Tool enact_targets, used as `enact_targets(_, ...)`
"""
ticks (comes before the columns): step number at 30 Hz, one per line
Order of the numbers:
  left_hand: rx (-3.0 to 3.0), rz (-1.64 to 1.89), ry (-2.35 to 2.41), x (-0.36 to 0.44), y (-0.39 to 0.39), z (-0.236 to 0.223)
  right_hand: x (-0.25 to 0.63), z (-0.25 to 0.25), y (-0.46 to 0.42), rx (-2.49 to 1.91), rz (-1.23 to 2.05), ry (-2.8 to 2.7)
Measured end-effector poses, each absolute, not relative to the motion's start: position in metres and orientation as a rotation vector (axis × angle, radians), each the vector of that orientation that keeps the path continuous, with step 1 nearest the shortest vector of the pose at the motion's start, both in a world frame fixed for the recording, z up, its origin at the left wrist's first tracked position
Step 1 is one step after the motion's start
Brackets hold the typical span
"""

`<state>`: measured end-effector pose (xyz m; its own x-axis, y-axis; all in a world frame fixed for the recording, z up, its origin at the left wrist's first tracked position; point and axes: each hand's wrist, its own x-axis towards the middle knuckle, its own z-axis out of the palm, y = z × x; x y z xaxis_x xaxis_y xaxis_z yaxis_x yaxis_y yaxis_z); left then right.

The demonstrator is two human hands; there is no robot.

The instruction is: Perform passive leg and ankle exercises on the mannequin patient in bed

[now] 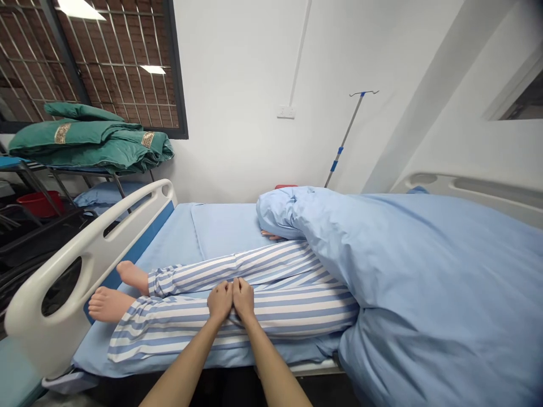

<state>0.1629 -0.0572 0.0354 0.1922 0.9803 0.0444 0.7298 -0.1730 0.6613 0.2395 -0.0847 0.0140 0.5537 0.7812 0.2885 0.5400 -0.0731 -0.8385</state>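
Side by side over the near leg, at about the knee, my left hand point(220, 301) and my right hand point(243, 298) touch each other. Both are closed, with curled fingers on the blue-and-white striped trousers point(297, 308); the fingertips are hidden, and a small fold of cloth shows between my wrists. A figure lies in the trousers with bare feet point(111, 305) to the left; whether it is a person or a manikin I cannot tell. A light blue quilt point(407, 265) covers its upper body. One of its hands point(270, 235) peeks out below the quilt's edge.
The bed has a white footboard point(104, 220) at left and a headboard point(500, 189) at right. An IV pole point(345, 138) stands by the wall. Folded green quilts point(93, 141) are stacked beneath the barred window, near a red basin point(40, 203). The near quilt side hangs over the bed edge.
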Motion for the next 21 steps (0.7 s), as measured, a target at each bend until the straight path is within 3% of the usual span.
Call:
enact_targets(9, 1.961, 0.776, 1.529, 0.188, -0.066, 0.028, 0.249, 0.009, -0.084, -1.608, 0.370, -0.933)
enact_targets(21, 2.122, 0.538, 1.711, 0.188, -0.073, 0.026, 0.254, 0.013, -0.084, -1.701, 0.365, -0.976)
